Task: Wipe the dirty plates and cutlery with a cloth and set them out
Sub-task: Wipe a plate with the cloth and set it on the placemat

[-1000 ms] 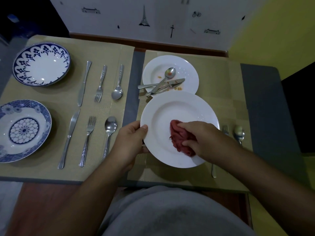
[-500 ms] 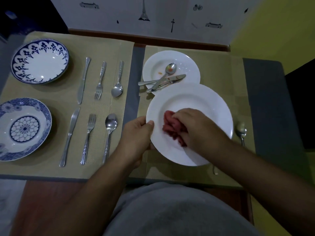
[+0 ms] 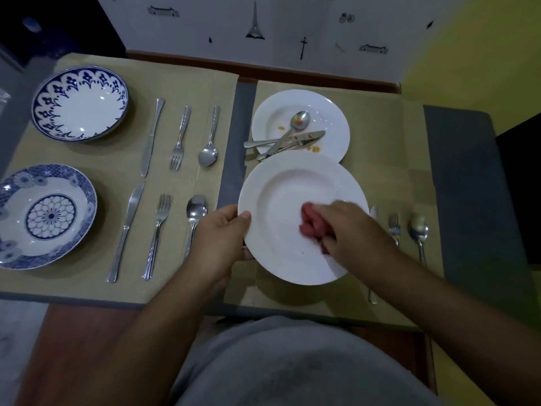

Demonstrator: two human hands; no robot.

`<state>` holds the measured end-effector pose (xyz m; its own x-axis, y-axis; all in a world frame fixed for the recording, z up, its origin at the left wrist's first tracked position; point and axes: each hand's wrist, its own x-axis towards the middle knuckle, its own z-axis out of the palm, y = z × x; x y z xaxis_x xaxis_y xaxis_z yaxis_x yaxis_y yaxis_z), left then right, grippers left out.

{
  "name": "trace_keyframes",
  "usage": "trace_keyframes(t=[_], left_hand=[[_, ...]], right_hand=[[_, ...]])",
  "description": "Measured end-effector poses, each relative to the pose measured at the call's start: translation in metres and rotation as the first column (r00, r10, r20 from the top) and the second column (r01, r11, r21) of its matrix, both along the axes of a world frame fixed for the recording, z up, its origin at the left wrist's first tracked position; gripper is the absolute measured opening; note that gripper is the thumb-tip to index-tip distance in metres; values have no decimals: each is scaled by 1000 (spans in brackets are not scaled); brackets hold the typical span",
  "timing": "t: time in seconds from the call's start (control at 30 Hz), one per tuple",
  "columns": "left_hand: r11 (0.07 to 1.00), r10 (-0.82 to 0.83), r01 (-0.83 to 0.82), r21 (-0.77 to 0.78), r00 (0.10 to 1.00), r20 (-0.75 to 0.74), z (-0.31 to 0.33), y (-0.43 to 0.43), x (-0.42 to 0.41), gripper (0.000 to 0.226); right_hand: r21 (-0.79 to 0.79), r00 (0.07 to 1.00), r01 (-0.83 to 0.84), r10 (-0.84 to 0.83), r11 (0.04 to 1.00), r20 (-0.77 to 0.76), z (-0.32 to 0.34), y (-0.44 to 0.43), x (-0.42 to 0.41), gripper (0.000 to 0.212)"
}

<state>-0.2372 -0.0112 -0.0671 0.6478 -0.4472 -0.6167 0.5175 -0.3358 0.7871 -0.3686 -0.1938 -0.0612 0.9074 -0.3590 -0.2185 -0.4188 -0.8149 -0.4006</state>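
Dim table, tan mats [image 3: 380,136]. Left hand [image 3: 218,238] pinching white plate [image 3: 287,183] rim, steadying; right hand [image 3: 348,230] fingers closed around red cloth [image 3: 310,222], wiping.

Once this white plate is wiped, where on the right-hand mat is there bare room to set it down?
Bare mat lies right of the small dirty white plate, above the fork and spoon, out to the grey table edge. It is crowded beneath the large white plate, held by the left hand and wiped with the red cloth by the right hand.

No readable text, label, brand or number shows on any plate, cutlery or wall.
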Motion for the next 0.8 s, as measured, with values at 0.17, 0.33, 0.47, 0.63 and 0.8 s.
trace_keyframes(t=[0.17, 0.33, 0.47, 0.63, 0.8], left_hand=[[997, -78, 79, 24, 997, -21, 3, -3, -15, 23], [999, -39, 39, -11, 999, 6, 7, 2, -8, 22], [994, -99, 101, -31, 994, 46, 8, 0, -9, 21], [994, -95, 97, -51, 995, 34, 10, -5, -12, 22], [999, -20, 19, -49, 1000, -24, 6, -1, -9, 22]], right_hand=[[59, 970, -237, 233, 970, 64, -4, 39, -5, 41], [66, 998, -44, 41, 997, 47, 5, -1, 24, 25], [62, 990, 129, -133, 990, 54, 6, -1, 12, 36], [123, 996, -57, 48, 991, 79, 2, 26, 11, 57], [162, 998, -58, 53, 985, 35, 4, 5, -19, 44]])
